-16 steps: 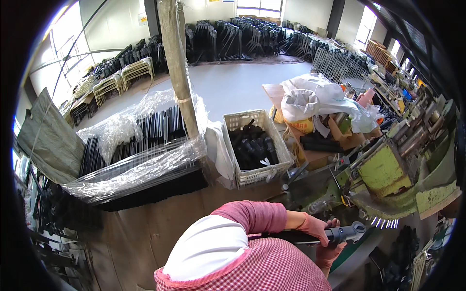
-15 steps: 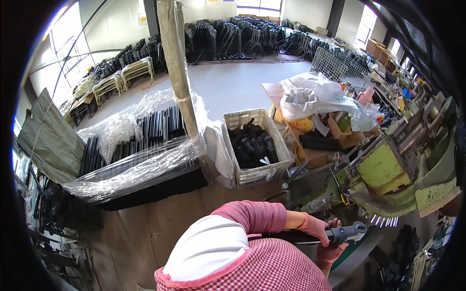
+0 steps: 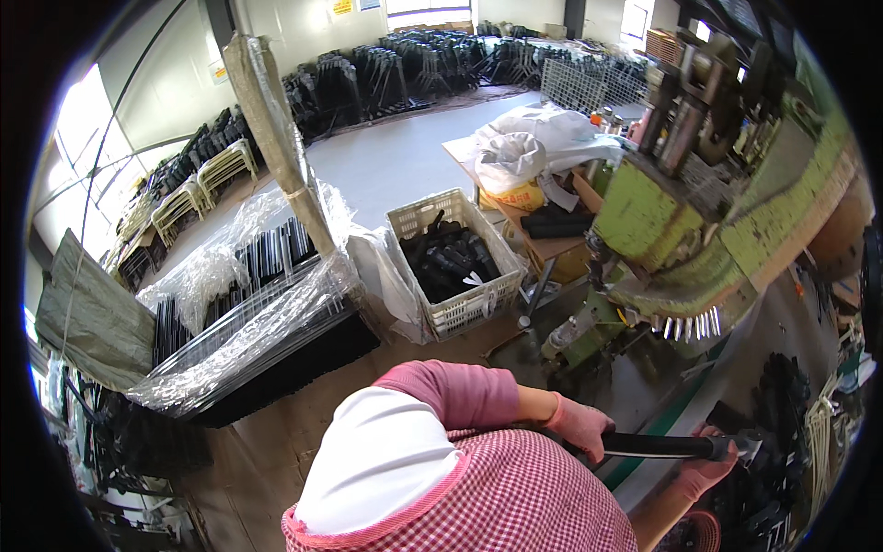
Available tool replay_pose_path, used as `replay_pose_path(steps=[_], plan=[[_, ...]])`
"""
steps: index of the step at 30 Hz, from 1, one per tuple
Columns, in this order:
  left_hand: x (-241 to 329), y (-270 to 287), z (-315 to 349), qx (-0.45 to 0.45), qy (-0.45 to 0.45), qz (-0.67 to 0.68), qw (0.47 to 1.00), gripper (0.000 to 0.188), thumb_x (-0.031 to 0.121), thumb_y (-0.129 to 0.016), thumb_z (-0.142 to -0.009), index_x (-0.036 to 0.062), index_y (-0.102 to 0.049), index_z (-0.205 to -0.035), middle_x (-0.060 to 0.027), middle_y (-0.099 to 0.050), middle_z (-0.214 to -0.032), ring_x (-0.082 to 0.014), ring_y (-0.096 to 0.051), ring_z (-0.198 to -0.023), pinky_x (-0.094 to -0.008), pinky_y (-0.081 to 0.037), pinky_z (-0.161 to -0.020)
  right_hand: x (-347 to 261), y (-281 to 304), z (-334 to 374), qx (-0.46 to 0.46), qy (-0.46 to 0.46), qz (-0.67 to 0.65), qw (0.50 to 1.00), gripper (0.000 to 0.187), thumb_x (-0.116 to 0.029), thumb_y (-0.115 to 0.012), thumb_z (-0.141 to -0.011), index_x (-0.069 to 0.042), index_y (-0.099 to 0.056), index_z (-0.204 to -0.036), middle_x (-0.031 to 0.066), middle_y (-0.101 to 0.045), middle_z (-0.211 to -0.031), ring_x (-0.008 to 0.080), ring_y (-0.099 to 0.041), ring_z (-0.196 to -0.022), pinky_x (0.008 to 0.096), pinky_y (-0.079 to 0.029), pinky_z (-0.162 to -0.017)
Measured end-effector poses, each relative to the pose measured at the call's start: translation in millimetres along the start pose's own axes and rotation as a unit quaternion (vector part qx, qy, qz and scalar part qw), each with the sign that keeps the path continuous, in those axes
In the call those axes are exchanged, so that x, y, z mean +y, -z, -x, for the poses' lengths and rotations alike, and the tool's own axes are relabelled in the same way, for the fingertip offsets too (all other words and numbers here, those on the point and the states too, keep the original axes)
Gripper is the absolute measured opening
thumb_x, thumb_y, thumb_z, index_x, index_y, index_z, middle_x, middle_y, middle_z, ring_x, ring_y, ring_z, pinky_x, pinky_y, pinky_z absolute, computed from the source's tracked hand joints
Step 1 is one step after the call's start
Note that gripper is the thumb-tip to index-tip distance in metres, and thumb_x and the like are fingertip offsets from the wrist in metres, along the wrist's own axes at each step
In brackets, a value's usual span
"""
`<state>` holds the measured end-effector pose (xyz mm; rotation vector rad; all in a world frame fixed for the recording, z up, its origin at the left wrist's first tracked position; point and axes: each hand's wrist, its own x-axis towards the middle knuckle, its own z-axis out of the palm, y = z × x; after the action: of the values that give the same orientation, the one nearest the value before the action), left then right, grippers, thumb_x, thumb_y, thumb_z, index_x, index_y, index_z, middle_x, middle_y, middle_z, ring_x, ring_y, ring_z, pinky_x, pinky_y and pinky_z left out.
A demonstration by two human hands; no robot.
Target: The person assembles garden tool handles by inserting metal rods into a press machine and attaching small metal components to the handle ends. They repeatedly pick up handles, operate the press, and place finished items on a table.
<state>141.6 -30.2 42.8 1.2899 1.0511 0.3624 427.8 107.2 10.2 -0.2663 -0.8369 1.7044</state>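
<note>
A black tube (image 3: 655, 446) lies roughly level across both my hands, in front and to the right of my body. Around its near end, by my checked apron, my pink-gloved left hand (image 3: 581, 427) is closed. Farther right, my right hand (image 3: 706, 471), also gloved in pink, grips the tube close to its collar, fingers wrapped from below. Beyond that hand a silvery-grey fitting (image 3: 750, 448) sticks out of the tube's end. The tube's left end is hidden behind my left hand.
A worn green machine (image 3: 648, 216) stands ahead right, with several bright rods (image 3: 692, 324) at its edge. Black parts (image 3: 777, 414) are heaped far right, above a red basket (image 3: 706, 534). A white crate (image 3: 474, 317) of black pieces and film-wrapped black tubes (image 3: 267, 253) stand ahead left.
My body and view have turned to the right. Both hands have moved right and lower with the tube, and they are now farther apart along it.
</note>
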Motion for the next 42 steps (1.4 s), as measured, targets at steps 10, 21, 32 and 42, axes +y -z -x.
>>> replay_pose_path(steps=[10, 21, 32, 42], plan=[[-13.9, -43.1, -33.6, 0.023, 0.031, 0.082, 0.996, 0.058, 0.019, -0.080, -0.075, -0.0047, -0.057, -0.122, -0.0031, -0.063, -0.095, -0.0110, -0.057, -0.085, -0.0283, -0.049, -0.076, 46.0, -6.8, 45.3, 0.212, -0.024, -0.133, 0.968, 0.024, -0.030, -0.063, -0.089, -0.008, -0.057, -0.084, 0.0102, -0.063, -0.077, 0.0229, -0.058, -0.064, 0.0372, -0.051, -0.073], [-85.6, -15.9, -29.3, 0.085, 0.032, -0.071, 0.993, 0.040, 0.025, -0.067, -0.092, -0.0038, -0.060, -0.119, -0.0162, -0.067, -0.111, -0.0223, -0.065, -0.102, -0.0327, -0.052, -0.088, 23.5, 113.6, 91.8, 0.375, -0.180, 0.153, 0.896, 0.011, 0.003, -0.062, -0.083, 0.000, -0.051, -0.082, 0.0079, -0.056, -0.071, 0.0192, -0.058, -0.057, 0.0402, -0.056, -0.054], [-221.6, -107.2, 84.1, 0.350, 0.241, 0.176, 0.888, 0.036, 0.019, -0.067, -0.094, -0.0039, -0.059, -0.120, -0.0118, -0.068, -0.106, -0.0154, -0.066, -0.093, -0.0284, -0.054, -0.082, -179.3, 232.4, -102.9, 0.353, 0.397, 0.215, 0.820, 0.021, -0.019, -0.057, -0.096, -0.006, -0.056, -0.079, 0.0059, -0.061, -0.080, 0.0161, -0.052, -0.068, 0.0310, -0.042, -0.062], [-252.9, -81.8, 115.9, 0.319, 0.205, 0.137, 0.915, 0.041, 0.024, -0.071, -0.092, -0.0027, -0.058, -0.121, -0.0107, -0.067, -0.111, -0.0145, -0.063, -0.101, -0.0288, -0.052, -0.089, 117.4, -12.0, -122.9, 0.024, 0.147, 0.140, 0.979, 0.027, -0.021, -0.058, -0.100, 0.000, -0.060, -0.117, 0.0058, -0.063, -0.111, 0.0148, -0.057, -0.104, 0.0287, -0.044, -0.094]])
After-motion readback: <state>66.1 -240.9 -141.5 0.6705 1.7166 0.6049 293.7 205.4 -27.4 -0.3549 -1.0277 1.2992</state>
